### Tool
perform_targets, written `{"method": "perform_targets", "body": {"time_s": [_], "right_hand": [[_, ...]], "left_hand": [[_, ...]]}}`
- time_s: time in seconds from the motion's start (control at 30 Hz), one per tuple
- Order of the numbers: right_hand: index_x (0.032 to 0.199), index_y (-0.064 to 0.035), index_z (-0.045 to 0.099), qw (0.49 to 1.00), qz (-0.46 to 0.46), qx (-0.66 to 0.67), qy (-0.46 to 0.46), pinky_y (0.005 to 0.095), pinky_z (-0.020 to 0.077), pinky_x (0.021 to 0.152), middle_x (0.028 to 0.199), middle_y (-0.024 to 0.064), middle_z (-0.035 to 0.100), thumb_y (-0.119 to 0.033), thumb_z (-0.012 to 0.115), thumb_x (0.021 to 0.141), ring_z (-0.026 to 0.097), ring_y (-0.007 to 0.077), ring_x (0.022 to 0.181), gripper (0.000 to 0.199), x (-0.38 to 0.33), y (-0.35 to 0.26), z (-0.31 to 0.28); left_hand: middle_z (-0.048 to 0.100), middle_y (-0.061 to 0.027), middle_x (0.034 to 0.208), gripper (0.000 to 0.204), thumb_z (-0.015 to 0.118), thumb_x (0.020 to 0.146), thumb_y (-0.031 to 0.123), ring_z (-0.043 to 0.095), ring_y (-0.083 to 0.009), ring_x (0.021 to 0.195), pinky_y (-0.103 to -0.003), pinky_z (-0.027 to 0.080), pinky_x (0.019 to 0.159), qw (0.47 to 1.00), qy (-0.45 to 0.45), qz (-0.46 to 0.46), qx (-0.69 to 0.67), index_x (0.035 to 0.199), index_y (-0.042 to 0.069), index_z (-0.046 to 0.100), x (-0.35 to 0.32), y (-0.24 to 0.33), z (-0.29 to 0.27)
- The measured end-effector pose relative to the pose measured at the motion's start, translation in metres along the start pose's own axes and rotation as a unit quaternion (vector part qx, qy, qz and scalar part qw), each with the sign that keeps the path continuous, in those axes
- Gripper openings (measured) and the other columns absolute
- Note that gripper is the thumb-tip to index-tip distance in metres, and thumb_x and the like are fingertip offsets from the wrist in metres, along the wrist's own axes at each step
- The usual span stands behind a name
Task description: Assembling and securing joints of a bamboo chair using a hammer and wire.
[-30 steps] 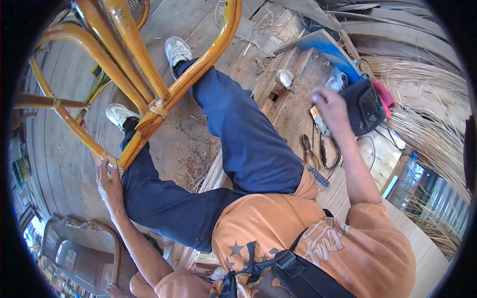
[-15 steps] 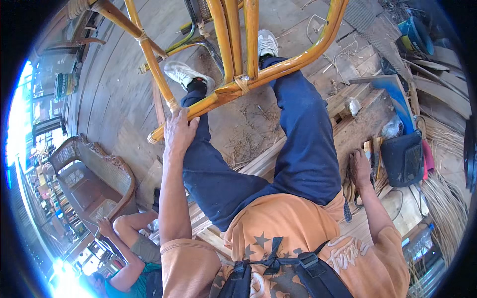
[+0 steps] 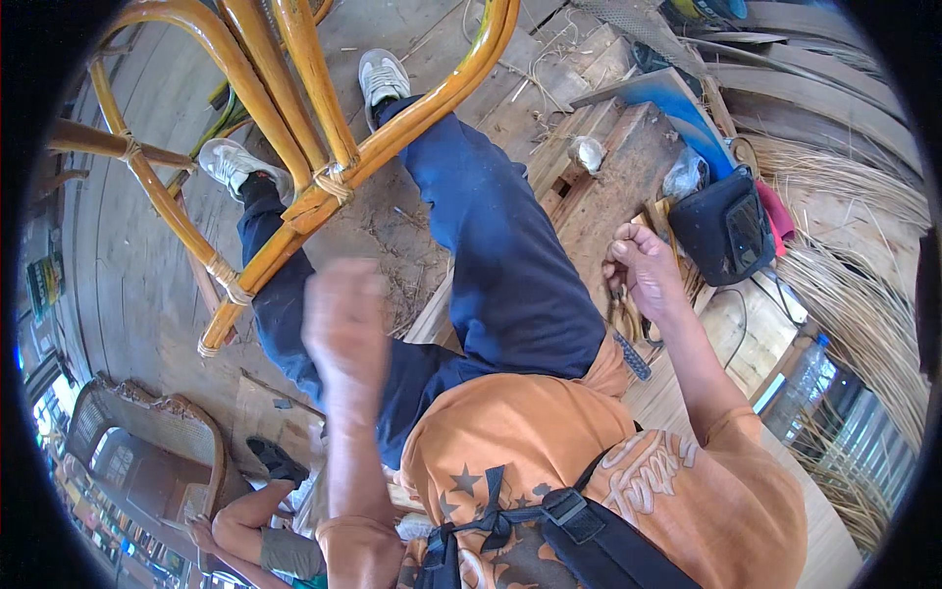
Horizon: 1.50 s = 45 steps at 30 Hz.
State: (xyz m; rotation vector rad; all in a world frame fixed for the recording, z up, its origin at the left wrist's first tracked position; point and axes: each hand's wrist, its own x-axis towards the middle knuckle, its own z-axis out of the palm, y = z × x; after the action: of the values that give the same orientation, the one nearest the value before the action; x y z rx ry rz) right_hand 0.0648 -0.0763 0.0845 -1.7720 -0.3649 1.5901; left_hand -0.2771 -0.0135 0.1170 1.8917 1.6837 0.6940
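Note:
A glossy rattan chair frame (image 3: pixel 392 142), its joints wrapped in cane binding (image 3: pixel 334 185), leans across my legs. My left hand (image 3: pixel 348 319) is in the air above my thigh, off the frame and smeared by motion, so its fingers cannot be read. Over the wooden bench at my right, my right hand (image 3: pixel 645 270) is raised with its fingertips pinched together. Whatever they hold, if anything, is too small to make out. Just below that hand lie hand tools with yellowish handles (image 3: pixel 624 314), partly hidden by it.
A black pouch (image 3: pixel 721 226), a plastic bag (image 3: pixel 685 175) and a blue board (image 3: pixel 677 108) sit beside the bench. Bundles of cane strips (image 3: pixel 834 285) lie at the far right. At the left, another person sits near a woven-cane chair (image 3: pixel 147 432).
My left hand has let go of the rattan frame and moved toward me. My right hand has risen from the tools, its fingers now pinched. The view has shifted rightward.

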Motion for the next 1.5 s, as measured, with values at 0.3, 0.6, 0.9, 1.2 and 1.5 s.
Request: {"method": "perform_targets", "body": {"time_s": [0.3,0.6,0.9,1.2,1.5], "right_hand": [[0.104,-0.0087,0.058,0.925,0.029,0.363,-0.107,0.0283,0.0504,0.076,0.089,0.0032,0.06,-0.012,0.059,0.088,0.059,0.0151,0.086,0.017,-0.053,-0.031,0.087],[0.086,-0.013,0.057,0.912,-0.001,0.379,-0.154,0.0275,0.0487,0.071,0.085,-0.0035,0.059,-0.021,0.063,0.086,0.056,0.0084,0.079,0.01,-0.064,-0.019,0.108],[0.104,-0.0012,0.061,0.97,-0.163,-0.124,0.131,0.0238,0.047,0.07,0.084,0.0014,0.061,-0.015,0.056,0.09,0.058,0.0077,0.078,0.021,-0.038,0.015,0.022],[0.097,-0.0022,0.059,0.867,-0.103,-0.48,0.084,0.0363,0.0438,0.075,0.089,0.0187,0.058,-0.019,0.058,0.086,0.056,0.033,0.085,0.02,-0.023,0.14,-0.043],[0.109,0.0015,0.054,0.929,-0.055,-0.359,0.075,0.033,0.0412,0.085,0.098,0.0131,0.061,-0.015,0.044,0.091,0.055,0.0248,0.093,0.026,-0.023,0.126,-0.054]], "left_hand": [[0.06,-0.0083,0.091,0.029,0.074,0.068,0.008,0.058,-0.0274,0.082,-0.036,0.049,0.071,0.971,-0.055,0.155,-0.176,0.094,0.009,0.062,0.001,0.095,0.07],[0.057,-0.0035,0.085,0.024,0.072,0.064,0.005,0.055,-0.0208,0.075,-0.034,0.044,0.065,0.957,0.043,0.214,-0.19,0.086,0.011,0.065,-0.006,0.084,0.072],[0.06,-0.0089,0.084,0.007,0.051,0.09,0.008,0.06,-0.014,0.069,-0.028,0.05,0.067,0.895,0.146,-0.212,-0.366,0.094,0.002,0.054,0.008,0.02,0.034],[0.06,-0.0075,0.08,0.015,0.055,0.086,0.01,0.06,-0.0126,0.064,-0.023,0.047,0.058,0.847,0.26,-0.299,-0.355,0.094,-0.002,0.056,0.031,-0.104,0.067],[0.06,-0.006,0.072,0.014,0.058,0.086,0.011,0.055,-0.0094,0.048,-0.021,0.044,0.045,0.811,0.241,-0.33,-0.419,0.091,-0.001,0.06,0.051,-0.076,0.059]]}}
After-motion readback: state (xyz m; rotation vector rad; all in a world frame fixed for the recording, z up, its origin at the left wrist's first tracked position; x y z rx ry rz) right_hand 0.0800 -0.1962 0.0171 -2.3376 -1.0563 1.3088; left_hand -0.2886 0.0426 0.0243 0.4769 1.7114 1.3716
